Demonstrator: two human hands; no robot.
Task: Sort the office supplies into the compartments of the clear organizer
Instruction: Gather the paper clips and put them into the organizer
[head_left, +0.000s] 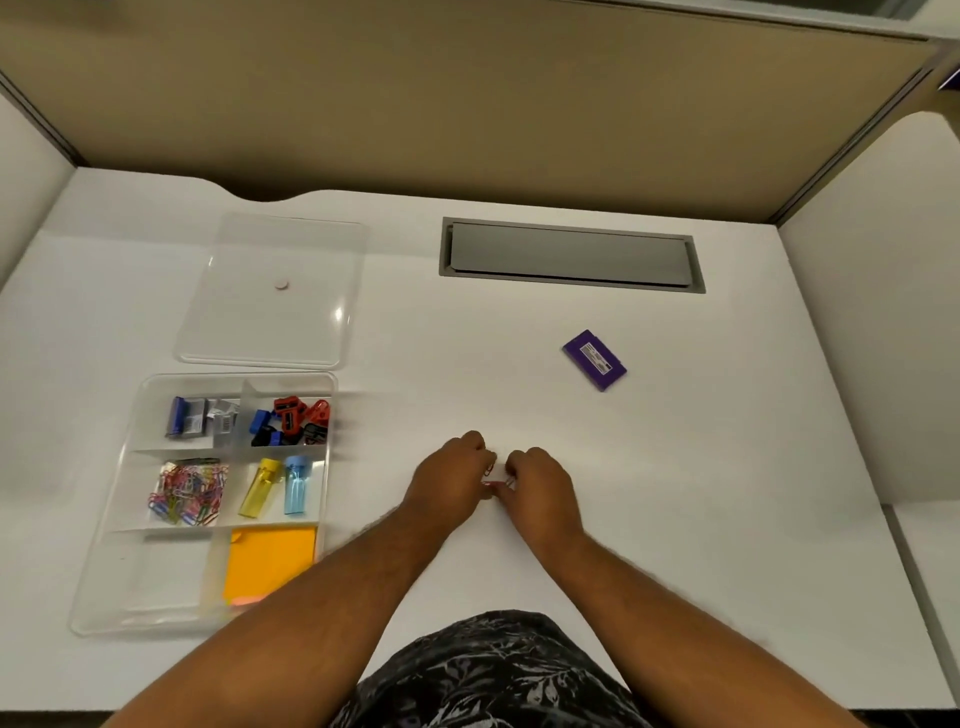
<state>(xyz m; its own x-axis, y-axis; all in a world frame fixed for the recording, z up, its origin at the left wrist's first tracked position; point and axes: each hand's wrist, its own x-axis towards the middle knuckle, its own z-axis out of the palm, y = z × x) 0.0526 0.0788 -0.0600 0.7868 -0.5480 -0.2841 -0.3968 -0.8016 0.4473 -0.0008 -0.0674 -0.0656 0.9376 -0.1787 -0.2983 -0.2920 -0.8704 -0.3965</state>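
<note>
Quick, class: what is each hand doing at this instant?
Left hand: fingers curled, pinching paper clips on the desk.
Right hand: fingers curled on the same small clips.

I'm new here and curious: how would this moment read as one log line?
stage: gathering loose clips | left hand: pinching clips | right hand: pinching clips | organizer: partly filled | purple box: unsorted

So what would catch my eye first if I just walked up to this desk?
Probably the two hands meeting mid-desk, the left hand and right hand picking at a few paper clips. Next, the clear organizer at the left, bright with a heap of coloured clips and orange sticky notes. A purple box lies alone at the right.
</note>
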